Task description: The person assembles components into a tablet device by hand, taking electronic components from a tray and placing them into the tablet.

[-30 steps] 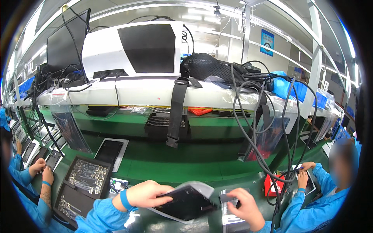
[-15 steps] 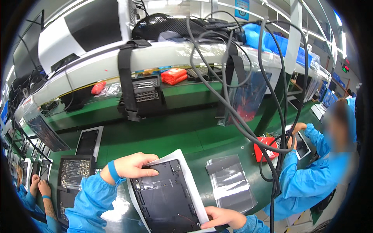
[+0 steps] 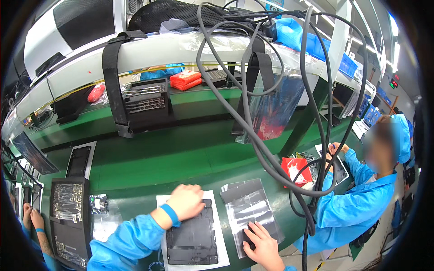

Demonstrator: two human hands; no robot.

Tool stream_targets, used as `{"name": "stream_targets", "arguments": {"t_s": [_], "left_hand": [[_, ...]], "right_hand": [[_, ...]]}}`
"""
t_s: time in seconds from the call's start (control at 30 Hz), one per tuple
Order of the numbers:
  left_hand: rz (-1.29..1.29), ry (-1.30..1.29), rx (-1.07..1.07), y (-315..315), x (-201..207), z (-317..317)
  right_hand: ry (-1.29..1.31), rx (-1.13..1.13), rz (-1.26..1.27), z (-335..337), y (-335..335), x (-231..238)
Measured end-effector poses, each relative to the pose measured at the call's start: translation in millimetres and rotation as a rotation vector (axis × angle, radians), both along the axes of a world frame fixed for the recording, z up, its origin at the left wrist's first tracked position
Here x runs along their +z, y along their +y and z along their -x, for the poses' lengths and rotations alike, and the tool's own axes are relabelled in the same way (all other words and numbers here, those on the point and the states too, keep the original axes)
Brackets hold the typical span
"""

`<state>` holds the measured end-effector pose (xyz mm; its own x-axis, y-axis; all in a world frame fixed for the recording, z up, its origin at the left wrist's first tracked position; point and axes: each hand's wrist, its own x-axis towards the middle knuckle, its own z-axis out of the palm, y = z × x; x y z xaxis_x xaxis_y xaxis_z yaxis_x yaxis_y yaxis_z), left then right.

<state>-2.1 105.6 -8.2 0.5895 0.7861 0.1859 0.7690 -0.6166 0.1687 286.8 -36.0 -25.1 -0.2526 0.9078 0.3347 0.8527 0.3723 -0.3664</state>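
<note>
A black tablet-like housing (image 3: 192, 237) lies on a white sheet (image 3: 222, 246) at the front of the bench. My left hand (image 3: 186, 202), with a blue wristband, rests over the housing's top edge. Its fingers are curled, and what they may hold is hidden beneath them. To the right, a stack of clear and dark film sheets (image 3: 244, 198) lies on the bench. My right hand (image 3: 264, 248) is over the near part of this stack, its fingers spread and touching it. A dark patch shows beside the fingertips, too unclear to name.
At left stands a black tray (image 3: 85, 217) of small metal parts, near a clear bag (image 3: 106, 223). Another dark panel (image 3: 79, 161) lies farther back. Thick cables (image 3: 253, 135) hang in front of the bench. A co-worker (image 3: 348, 198) in blue sits right, near a red box (image 3: 296, 171).
The housing and its white sheet, tilted between both hands before, now lie straight. My right hand has left their lower corner for the film stack. My left hand has curled; the view has shifted.
</note>
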Motion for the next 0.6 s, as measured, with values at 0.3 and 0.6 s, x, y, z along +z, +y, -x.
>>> {"name": "stream_targets", "arguments": {"t_s": [0.3, 0.6], "left_hand": [[-0.147, -0.156, -0.154, -0.3, -49.5, -107.1], [-0.247, -0.198, -0.076, -0.8, -61.8, -131.2]], "right_hand": [[0.130, -0.102, 0.283, -20.4, -27.7, -12.4], [0.122, -0.075, 0.031, -15.2, -18.3, -8.0]]}}
